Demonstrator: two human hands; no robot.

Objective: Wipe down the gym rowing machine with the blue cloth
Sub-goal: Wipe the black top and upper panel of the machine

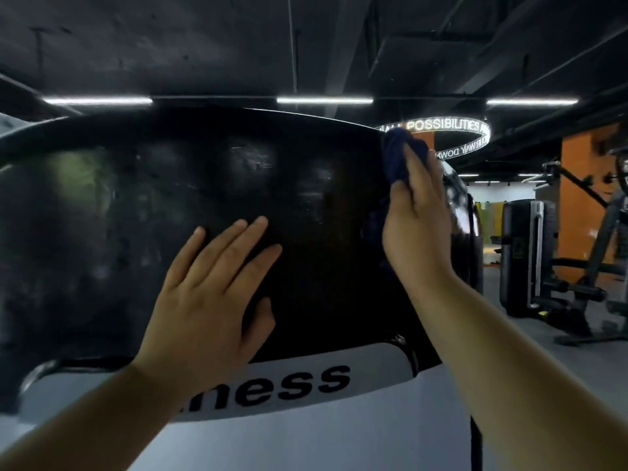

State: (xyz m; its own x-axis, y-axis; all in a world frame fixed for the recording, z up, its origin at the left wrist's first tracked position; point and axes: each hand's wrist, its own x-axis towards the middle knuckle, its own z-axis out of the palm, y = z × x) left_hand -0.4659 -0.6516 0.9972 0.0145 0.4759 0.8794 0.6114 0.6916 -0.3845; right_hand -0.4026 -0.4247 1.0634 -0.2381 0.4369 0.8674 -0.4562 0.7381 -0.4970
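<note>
**Fingers (415, 171) hold the blue cloth (396, 156) at the housing rim**

Fingers and thumb of the right hand (419, 222) grasp the bunched blue cloth and press it on the upper right rim of the black rowing machine housing (204, 171). The left hand (210, 287) rests flat on the housing face, its fingers released. The cloth looks soft and light. The glossy housing looks hard and probably slippery, so firm pressure is needed.

The big black cover (204, 198) blocks the middle. The right hand (418, 226) and blue cloth (396, 154) sit on its right edge; past them is open air, then gym machines (520, 260)
</note>
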